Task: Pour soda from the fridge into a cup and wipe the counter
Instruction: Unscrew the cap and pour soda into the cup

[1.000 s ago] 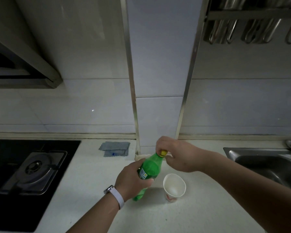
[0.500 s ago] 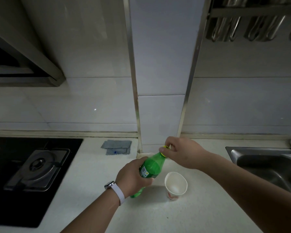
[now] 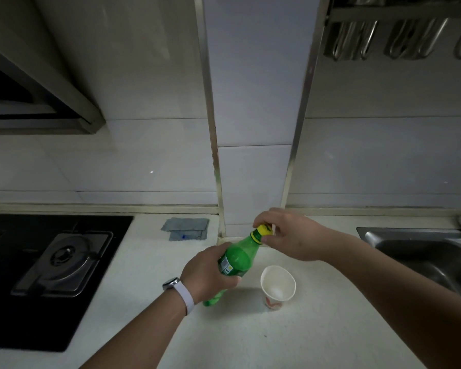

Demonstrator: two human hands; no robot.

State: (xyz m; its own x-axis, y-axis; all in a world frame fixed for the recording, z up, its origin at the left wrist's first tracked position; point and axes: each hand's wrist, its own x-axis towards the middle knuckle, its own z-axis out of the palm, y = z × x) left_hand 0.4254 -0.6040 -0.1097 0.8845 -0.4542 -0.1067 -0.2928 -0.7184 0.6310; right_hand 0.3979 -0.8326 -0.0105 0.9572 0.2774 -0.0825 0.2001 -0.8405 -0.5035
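The left hand (image 3: 209, 272), a pale band and watch on its wrist, wraps around the middle of a green plastic soda bottle (image 3: 236, 259) over its label, fingers curled closed on it. The bottle leans with its neck tilted up and away, its base at or just above the white countertop (image 3: 250, 336); contact cannot be told. The right hand (image 3: 290, 235) reaches in from the right, thumb and fingertips pinched closed on the bottle's yellow screw cap (image 3: 264, 230), which sits on the neck.

Just right of the bottle's base stands a white paper cup (image 3: 277, 286) with a red mark low on its side, upright and empty, apart from both hands. Behind and left of the bottle a folded grey cloth (image 3: 186, 229) lies flat against the tiled wall. Farther left of the bottle is a black gas hob (image 3: 51, 267). Well to the right of the bottle a steel sink (image 3: 421, 251) is set into the counter.
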